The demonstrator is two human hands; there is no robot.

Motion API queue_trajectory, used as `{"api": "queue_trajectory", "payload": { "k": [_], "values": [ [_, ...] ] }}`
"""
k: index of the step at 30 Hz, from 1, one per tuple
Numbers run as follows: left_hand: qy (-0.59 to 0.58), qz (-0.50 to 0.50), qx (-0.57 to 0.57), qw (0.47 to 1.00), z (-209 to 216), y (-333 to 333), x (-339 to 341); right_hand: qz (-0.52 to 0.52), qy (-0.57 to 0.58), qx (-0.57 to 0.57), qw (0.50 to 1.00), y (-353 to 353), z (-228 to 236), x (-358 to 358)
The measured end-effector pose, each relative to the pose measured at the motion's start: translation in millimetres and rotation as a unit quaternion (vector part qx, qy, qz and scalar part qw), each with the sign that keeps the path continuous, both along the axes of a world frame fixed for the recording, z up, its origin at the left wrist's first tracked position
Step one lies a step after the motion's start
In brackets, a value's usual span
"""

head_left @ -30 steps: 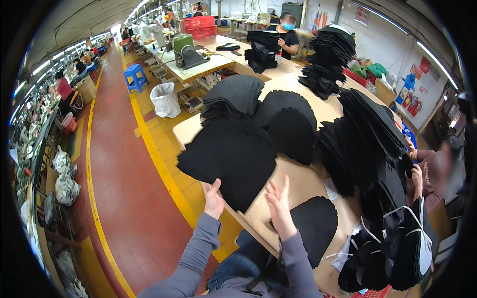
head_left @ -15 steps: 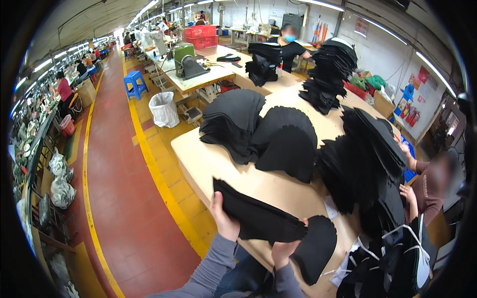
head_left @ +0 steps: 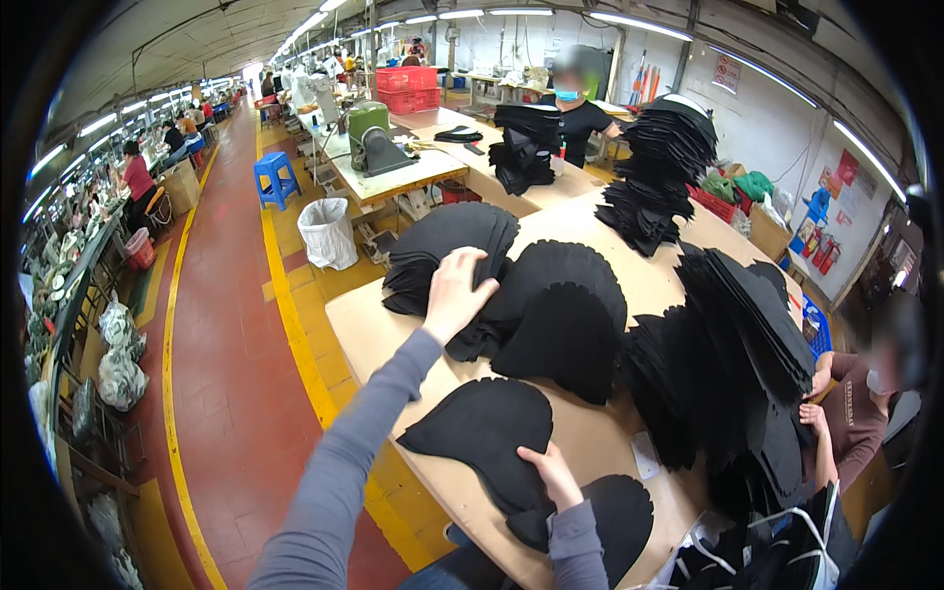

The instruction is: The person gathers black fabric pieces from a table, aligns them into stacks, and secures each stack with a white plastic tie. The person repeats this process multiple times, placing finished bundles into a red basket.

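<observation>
Nearby: black panel (head_left: 487, 428), judged light, pliable, best gripped edgewise, is pinched at right by right hand (head_left: 554, 474); left hand (head_left: 455, 298), fingers spread, is seen at far-left stack (head_left: 441, 234).

Right-side co-worker (head_left: 848, 418): face blurred. Rear co-worker (head_left: 584, 126): same. Strapped black bundle (head_left: 772, 560): cut off at lower edge. Lower black piece (head_left: 624, 521): partly covered by right sleeve (head_left: 577, 549). Left hand (head_left: 455, 295): contact with rounded stack (head_left: 462, 228) unclear.
</observation>
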State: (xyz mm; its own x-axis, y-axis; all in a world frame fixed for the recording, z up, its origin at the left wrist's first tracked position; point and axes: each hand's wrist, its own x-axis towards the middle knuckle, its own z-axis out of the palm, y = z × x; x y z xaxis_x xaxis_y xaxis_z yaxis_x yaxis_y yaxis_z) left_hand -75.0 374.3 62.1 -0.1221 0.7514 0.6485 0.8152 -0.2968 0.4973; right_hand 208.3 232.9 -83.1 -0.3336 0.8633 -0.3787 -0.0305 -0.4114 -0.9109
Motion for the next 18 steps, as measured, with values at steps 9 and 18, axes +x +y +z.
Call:
{"api": "queue_trajectory", "payload": {
  "k": [9, 18],
  "values": [
    [0.103, 0.012, -0.144, 0.984, -46.0, 95.7, -72.3, 0.033, -0.034, 0.002, 0.999, 6.0, 4.0, -0.9],
    [0.028, -0.087, -0.098, 0.991, 53.4, -64.6, 12.2, 0.021, 0.123, -0.124, 0.984, 10.6, -2.6, 14.1]
  ]
}}
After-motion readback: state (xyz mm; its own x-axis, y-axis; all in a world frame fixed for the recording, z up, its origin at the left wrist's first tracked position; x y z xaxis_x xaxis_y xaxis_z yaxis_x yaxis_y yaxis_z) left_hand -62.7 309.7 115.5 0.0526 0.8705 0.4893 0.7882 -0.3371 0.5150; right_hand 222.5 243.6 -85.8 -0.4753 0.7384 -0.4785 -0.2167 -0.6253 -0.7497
